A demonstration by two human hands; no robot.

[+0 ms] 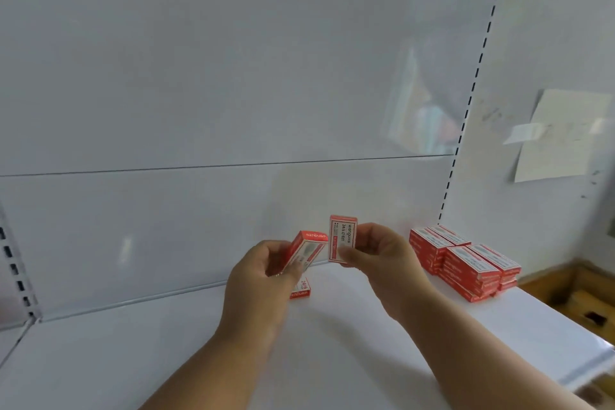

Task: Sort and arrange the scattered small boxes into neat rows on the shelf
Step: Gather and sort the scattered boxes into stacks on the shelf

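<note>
White shelf (366, 326); right hand (376, 253) grip pinching upright box (342, 238), left hand (263, 271) grip pinching right-tilted box (304, 251).

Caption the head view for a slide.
Each hand, left and right, holds a red box above a white shelf.

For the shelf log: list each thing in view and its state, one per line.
Left hand: grips a box.
Box in left hand: held up, tilted.
Right hand: pinches a box.
Box in right hand: held upright.
Loose box: lying flat on shelf.
Stacked boxes: piled neatly at right.
</note>
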